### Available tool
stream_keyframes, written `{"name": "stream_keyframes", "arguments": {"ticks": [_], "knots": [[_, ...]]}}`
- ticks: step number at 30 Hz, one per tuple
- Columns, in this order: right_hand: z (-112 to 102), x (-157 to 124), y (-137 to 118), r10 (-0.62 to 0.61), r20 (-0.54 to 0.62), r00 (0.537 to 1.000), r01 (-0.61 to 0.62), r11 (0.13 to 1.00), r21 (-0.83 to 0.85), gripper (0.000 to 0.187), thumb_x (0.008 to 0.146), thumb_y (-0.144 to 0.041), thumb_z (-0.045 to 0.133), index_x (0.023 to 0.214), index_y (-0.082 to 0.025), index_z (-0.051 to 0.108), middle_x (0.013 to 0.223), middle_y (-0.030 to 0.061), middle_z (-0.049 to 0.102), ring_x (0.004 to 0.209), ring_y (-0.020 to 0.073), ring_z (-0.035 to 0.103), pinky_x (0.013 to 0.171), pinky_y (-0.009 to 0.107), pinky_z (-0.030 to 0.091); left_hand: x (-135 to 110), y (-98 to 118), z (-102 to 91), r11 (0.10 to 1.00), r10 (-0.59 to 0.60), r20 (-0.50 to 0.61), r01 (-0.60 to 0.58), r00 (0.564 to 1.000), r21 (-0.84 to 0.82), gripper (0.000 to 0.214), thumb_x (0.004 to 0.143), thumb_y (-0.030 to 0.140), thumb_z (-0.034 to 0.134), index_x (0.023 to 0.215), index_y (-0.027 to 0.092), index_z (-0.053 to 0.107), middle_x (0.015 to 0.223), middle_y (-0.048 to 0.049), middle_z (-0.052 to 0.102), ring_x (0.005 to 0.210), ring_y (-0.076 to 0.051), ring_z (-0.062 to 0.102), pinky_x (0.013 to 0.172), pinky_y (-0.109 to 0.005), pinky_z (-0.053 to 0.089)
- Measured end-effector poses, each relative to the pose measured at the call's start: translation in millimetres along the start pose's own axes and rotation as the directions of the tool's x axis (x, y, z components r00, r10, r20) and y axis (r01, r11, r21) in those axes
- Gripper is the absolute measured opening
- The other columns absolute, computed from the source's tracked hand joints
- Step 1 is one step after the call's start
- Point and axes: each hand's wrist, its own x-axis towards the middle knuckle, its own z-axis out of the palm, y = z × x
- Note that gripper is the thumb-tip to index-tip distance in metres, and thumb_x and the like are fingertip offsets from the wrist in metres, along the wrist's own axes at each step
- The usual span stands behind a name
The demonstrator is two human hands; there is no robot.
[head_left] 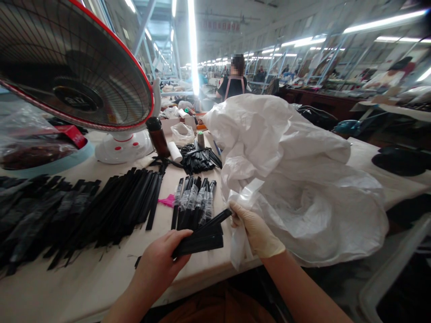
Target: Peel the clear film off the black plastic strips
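while gripping a small stack of black strips [205, 243] in the bare left hand [164, 253], with the thumb on top and the fingers curled beneath, also pinching the raised end of a narrow black piece [220, 218] in the gloved right hand [257, 229]. holding the stack above the near part of the bench [111, 278], just in front of a row of small black bundles [193, 202] wrapped in clear film. also meeting a translucent white strip [251, 190] at the right fingertips, rising above and hanging below; cannot tell how firmly gripped.

to the left, seeing long loose strips [129, 204] laid side by side in a broad pile, then, farther left, film-wrapped strips [33, 220]. noticing a pink scrap [167, 200] beside the small bundles. farther back, finding a heap of short black pieces [200, 160], with a white roll [175, 151] at its left and a brown bottle [157, 138] just beside that.

to the right, facing a large crumpled white bag [286, 170], close to the gloved fingers. at the back left, seeing a red-rimmed fan [74, 67] on a white base. beyond the bench, glimpsing a person [235, 83] in a dark top with pink straps, under bright tube lights [192, 45].
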Motion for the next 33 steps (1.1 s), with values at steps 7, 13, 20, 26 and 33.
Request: {"name": "stream_keyframes", "arguments": {"ticks": [7,13,20,26,33], "knots": [[-8.5,4.8,15.6,-0.087,-0.026,0.996,0.082,0.985,-0.149,0.034,0.063,-0.052,0.073,0.058,-0.019,0.062,0.046,-0.0025,0.05,0.046,0.0123,0.045,0.048,0.029,0.033,-6.2,-5.2,4.1,0.994,-0.096,-0.008,0.096,0.995,-0.052,0.026,0.078,0.023,0.053,0.101,0.021,0.063,0.092,-0.0042,0.073,0.082,-0.02,0.067,0.073,-0.028,0.053],[-0.8,-3.5,23.3,-0.11,-0.011,0.994,0.106,0.976,-0.191,0.037,0.062,-0.055,0.072,0.059,-0.019,0.066,0.047,-0.0027,0.052,0.05,0.0132,0.047,0.054,0.029,0.036,-6.7,-3.1,11.4,0.984,-0.141,-0.032,0.136,0.99,-0.113,0.025,0.078,0.027,0.053,0.1,0.02,0.063,0.091,-0.0051,0.072,0.082,-0.022,0.067,0.074,-0.03,0.052],[23.5,-24.0,31.7,-0.07,0.003,0.998,0.069,0.971,-0.227,0.043,0.054,-0.057,0.076,0.063,-0.016,0.07,0.057,0.001,0.062,0.059,0.0173,0.055,0.061,0.031,0.04,8.3,14.7,34.2,0.891,-0.281,0.046,0.278,0.959,-0.36,0.027,0.08,0.031,0.052,0.103,0.018,0.058,0.088,-0.0069,0.069,0.078,-0.022,0.065,0.069,-0.033,0.05],[24.7,-35.2,30.8,-0.184,-0.015,0.983,0.172,0.943,-0.286,0.039,0.062,-0.057,0.071,0.059,-0.018,0.067,0.058,0.0014,0.063,0.056,0.0156,0.055,0.059,0.029,0.041,12.9,24.4,24.9,0.723,-0.335,0.201,0.388,0.921,-0.571,0.046,0.077,0.038,0.056,0.116,0.014,0.051,0.055,0.0065,0.051,0.046,-0.011,0.046,0.043,-0.021,0.036],[25.7,-18.5,10.8,-0.158,-0.004,0.987,0.157,0.981,0.109,0.041,0.061,-0.053,0.074,0.051,-0.019,0.054,0.039,-0.0083,0.038,0.039,0.007,0.035,0.044,0.024,0.032,7.7,19.7,15.3,0.697,-0.376,0.179,0.405,0.909,-0.592,0.031,0.076,0.044,0.056,0.088,0.016,0.061,0.044,0.0083,0.043,0.04,-0.009,0.037,0.041,-0.02,0.029]]}}
